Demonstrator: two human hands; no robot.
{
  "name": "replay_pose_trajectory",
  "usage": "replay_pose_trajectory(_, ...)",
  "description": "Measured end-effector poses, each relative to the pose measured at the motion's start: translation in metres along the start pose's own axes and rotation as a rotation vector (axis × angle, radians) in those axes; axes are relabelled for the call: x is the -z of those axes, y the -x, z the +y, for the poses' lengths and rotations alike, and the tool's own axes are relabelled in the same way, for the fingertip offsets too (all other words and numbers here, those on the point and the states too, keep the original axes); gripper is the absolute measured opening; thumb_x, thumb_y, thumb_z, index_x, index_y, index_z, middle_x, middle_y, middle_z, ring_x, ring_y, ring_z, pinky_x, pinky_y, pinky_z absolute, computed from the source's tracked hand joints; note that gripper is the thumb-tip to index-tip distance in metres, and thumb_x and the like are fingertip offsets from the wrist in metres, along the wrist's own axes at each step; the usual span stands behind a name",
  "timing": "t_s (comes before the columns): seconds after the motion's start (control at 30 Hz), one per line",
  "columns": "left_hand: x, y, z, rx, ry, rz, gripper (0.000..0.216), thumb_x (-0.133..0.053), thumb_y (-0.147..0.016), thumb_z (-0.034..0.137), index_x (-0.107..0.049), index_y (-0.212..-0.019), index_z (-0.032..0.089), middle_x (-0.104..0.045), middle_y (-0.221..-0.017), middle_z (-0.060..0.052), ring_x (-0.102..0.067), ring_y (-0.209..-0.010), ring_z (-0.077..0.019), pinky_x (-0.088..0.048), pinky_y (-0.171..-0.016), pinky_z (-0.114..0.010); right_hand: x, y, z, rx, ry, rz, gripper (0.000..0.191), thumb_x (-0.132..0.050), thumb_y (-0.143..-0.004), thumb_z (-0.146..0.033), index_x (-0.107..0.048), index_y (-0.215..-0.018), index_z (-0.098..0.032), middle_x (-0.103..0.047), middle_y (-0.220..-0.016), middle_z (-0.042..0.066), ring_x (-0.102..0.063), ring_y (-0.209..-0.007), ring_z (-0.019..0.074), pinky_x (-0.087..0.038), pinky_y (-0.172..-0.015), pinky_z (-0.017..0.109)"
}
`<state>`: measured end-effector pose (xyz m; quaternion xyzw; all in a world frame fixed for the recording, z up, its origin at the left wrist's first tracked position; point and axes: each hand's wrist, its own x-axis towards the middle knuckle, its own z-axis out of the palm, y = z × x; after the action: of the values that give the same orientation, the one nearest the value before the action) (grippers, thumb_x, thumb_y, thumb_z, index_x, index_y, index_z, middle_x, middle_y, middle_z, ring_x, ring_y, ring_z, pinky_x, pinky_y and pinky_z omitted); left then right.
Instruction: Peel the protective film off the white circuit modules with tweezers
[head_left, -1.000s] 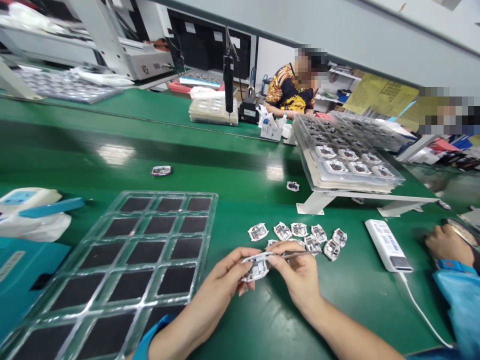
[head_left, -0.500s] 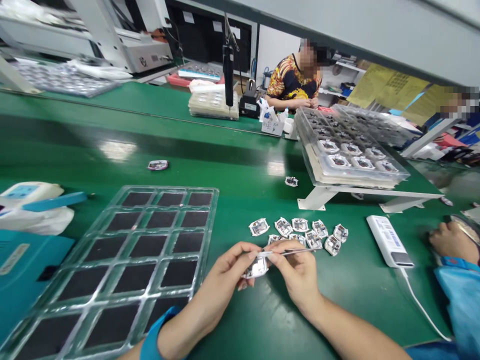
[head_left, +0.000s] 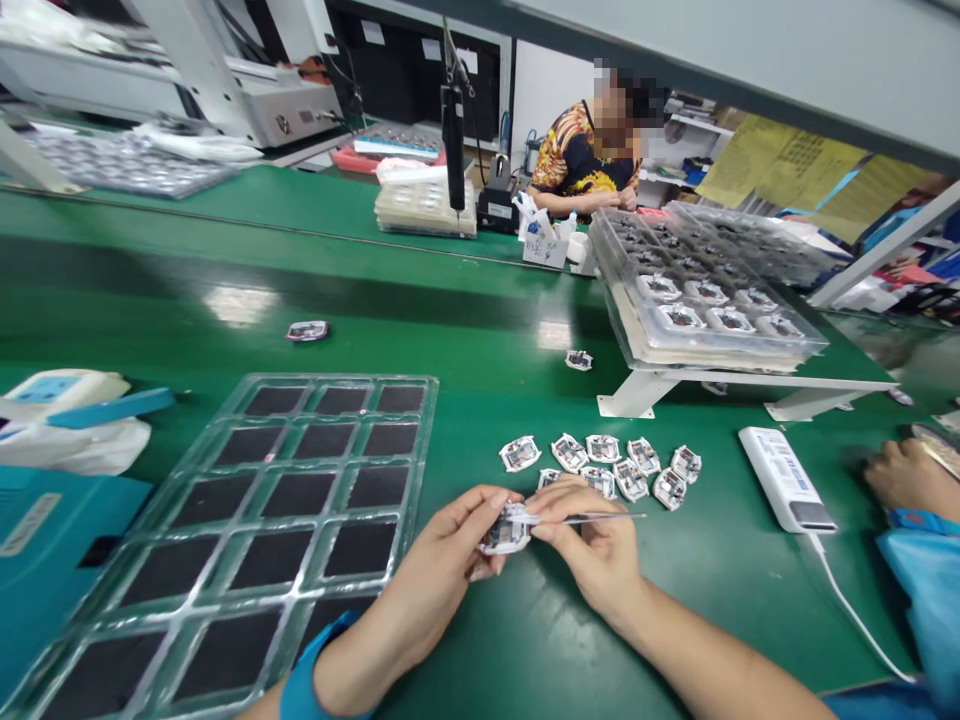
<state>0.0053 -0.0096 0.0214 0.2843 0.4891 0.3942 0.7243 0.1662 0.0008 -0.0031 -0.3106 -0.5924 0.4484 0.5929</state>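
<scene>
My left hand [head_left: 457, 540] is closed around the edge of a small white-framed housing [head_left: 504, 535] with a circuit board inside, its inner face turned up. My right hand [head_left: 592, 535] is pinched at the housing's right edge, on what looks like thin metal tweezers [head_left: 611, 517] pointing right. A small white piece shows between the fingertips at the frame; I cannot make out what it is. Just beyond my hands lie several similar housings [head_left: 569, 453] on the green bench [head_left: 465, 640].
A clear tray [head_left: 431, 400] with black-lined pockets lies at left, beside a teal box [head_left: 52, 570]. Filled trays [head_left: 705, 310] stand on a white stand at right. A white corded device [head_left: 784, 478] lies near another person's hand [head_left: 911, 475]. An electric screwdriver [head_left: 454, 140] hangs beyond.
The housing has moved slightly left and tilted, so more of its circuit board shows. The tweezers have shifted slightly to the right. My view has turned a little.
</scene>
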Motion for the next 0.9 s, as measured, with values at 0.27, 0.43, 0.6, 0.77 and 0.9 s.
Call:
replay_pose_trajectory(0.27, 0.0065, -0.0006, -0.0005, -0.078, -0.151, -0.013, 0.044, -0.076, -0.073, 0.050, -0.064, -0.103, 0.020, -0.062, -0.075, 0.003, -0.052, -0.064, -0.0118, -0.038, -0.060, -0.024, 0.0046, -0.0059, -0.0051, -0.210, -0.126, 0.046, 0.010, -0.073, -0.085, -0.018, -0.073, -0.088, -0.027, -0.075, -0.087, -0.001, -0.069, -0.083, 0.0151, -0.053, -0.078, 0.028)
replay_pose_trajectory(0.43, 0.0092, -0.0023, -0.0047, -0.196, -0.363, 0.008, 0.038, -0.067, -0.078, 0.047, -0.062, -0.105, 0.020, -0.063, -0.076, 0.000, -0.055, -0.066, -0.0163, -0.042, -0.061, -0.028, 0.0052, -0.0072, -0.0041, -0.311, -0.126, 0.114, 0.006, -0.077, -0.081, -0.024, -0.071, -0.079, -0.023, -0.070, -0.083, -0.001, -0.065, -0.078, 0.0131, -0.050, -0.073, 0.024)
replay_pose_trajectory(0.6, 0.0080, -0.0017, -0.0060, -0.245, -0.457, -0.013, 0.035, -0.060, -0.081, 0.046, -0.061, -0.104, 0.020, -0.061, -0.075, -0.001, -0.054, -0.065, -0.0177, -0.042, -0.058, -0.029, 0.0047, -0.0074, -0.0030, -0.355, -0.108, 0.118, 0.009, -0.078, -0.078, -0.026, -0.071, -0.076, -0.022, -0.068, -0.075, -0.002, -0.061, -0.071, 0.0130, -0.049, -0.068, 0.024)
replay_pose_trajectory(0.77, 0.0080, -0.0016, -0.0047, -0.243, -0.490, -0.031, 0.034, -0.059, -0.082, 0.045, -0.060, -0.105, 0.020, -0.059, -0.071, 0.000, -0.052, -0.063, -0.0176, -0.039, -0.057, -0.028, 0.0047, -0.0086, -0.0031, -0.394, -0.097, 0.135, 0.010, -0.080, -0.075, -0.027, -0.071, -0.075, -0.021, -0.069, -0.072, -0.001, -0.061, -0.068, 0.0132, -0.049, -0.067, 0.024)
replay_pose_trajectory(0.9, 0.0071, -0.0005, -0.0035, -0.247, -0.477, -0.044, 0.033, -0.060, -0.081, 0.044, -0.061, -0.104, 0.020, -0.062, -0.075, -0.001, -0.053, -0.065, -0.0180, -0.040, -0.058, -0.028, 0.0051, -0.0101, -0.0046, -0.396, -0.091, 0.141, 0.011, -0.080, -0.074, -0.028, -0.071, -0.074, -0.021, -0.071, -0.071, -0.001, -0.064, -0.067, 0.0144, -0.051, -0.065, 0.025)
